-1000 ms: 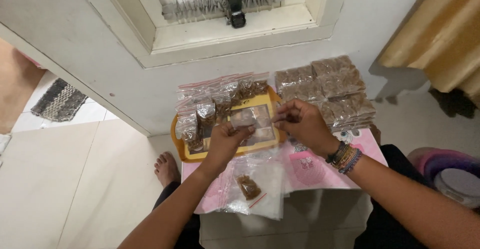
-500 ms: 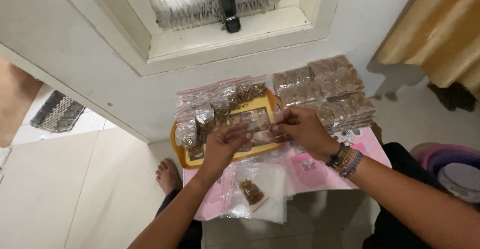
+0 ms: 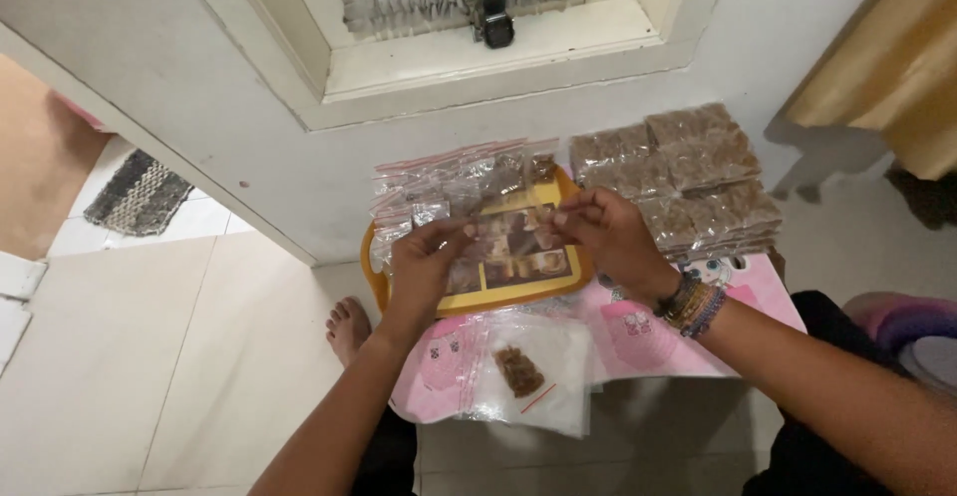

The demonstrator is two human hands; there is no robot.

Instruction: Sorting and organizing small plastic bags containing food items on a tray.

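- While both of mine are up over the yellow tray (image 3: 469,302), my left hand (image 3: 424,262) and right hand (image 3: 603,237) pinch the two top corners of one small clear zip bag (image 3: 508,242), fingertips closed on its rim, rest of each hand loosely curled.
- Bag hangs between the hands, just above the tray; brown bits seem to sit in it, hard to tell them from the tray's picture squares behind.
- Tray sits on a small worktop with a pink printed cover (image 3: 638,341); a row of clear bags with pink seal strips (image 3: 449,182) stands along the tray's far edge.
- Right of the tray: stack of filled brown packets (image 3: 688,177), touching each other, near my right wrist.
- Near edge of the worktop: loose clear bags (image 3: 523,371), the top one with a small brown clump in it, partly over the edge.
- Bracelets (image 3: 693,307) on my right wrist; my bare foot (image 3: 349,327) on the floor at left.
- Risk, my guess: the grip is only at the corners, so if one pinch slips the bag tips and the contents spill onto the tray.
- Risk, my guess: the near pile overhangs, so a forearm brushing it could slide it to the floor.
- Versus the earliest frame: hands have come level at the bag's top edge, where the left was lower, down on the bag; pile, tray and stack look unmoved.
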